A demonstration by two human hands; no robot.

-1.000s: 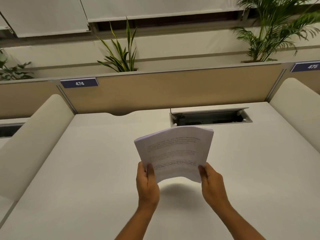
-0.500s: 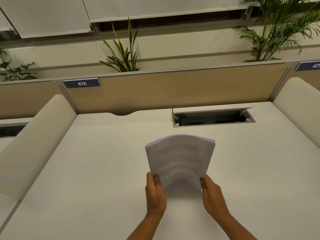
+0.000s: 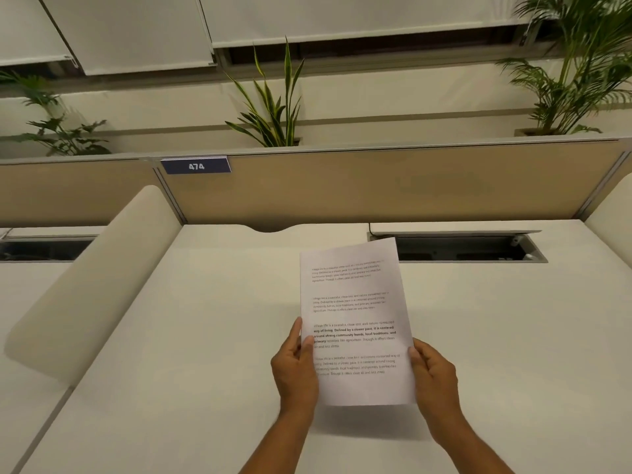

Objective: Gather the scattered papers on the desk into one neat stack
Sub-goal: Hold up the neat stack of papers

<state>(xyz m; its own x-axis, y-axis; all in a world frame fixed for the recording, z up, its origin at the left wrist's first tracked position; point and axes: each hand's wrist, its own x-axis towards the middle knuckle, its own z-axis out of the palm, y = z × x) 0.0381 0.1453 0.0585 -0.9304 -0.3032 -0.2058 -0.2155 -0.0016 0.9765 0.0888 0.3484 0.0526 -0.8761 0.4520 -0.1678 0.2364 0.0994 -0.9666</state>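
Observation:
A stack of white printed papers (image 3: pixel 355 313) is held upright above the white desk (image 3: pixel 205 336), printed side facing me, its edges lined up. My left hand (image 3: pixel 295 367) grips the stack's lower left edge, thumb on the front. On the lower right edge, my right hand (image 3: pixel 434 374) holds it the same way. The bottom edge hangs just above the desk, with a shadow beneath. No other loose sheets show on the desk.
An open cable tray (image 3: pixel 468 248) is set into the desk behind the papers, at the right. A tan partition (image 3: pixel 376 186) with a "474" label (image 3: pixel 196 165) closes the back. Padded white dividers (image 3: pixel 92 285) flank both sides. Plants stand behind the partition.
The stack was bowed and tilted away; now it is straightened, flat and upright. Both hands have slid up along its side edges. The view has shifted right.

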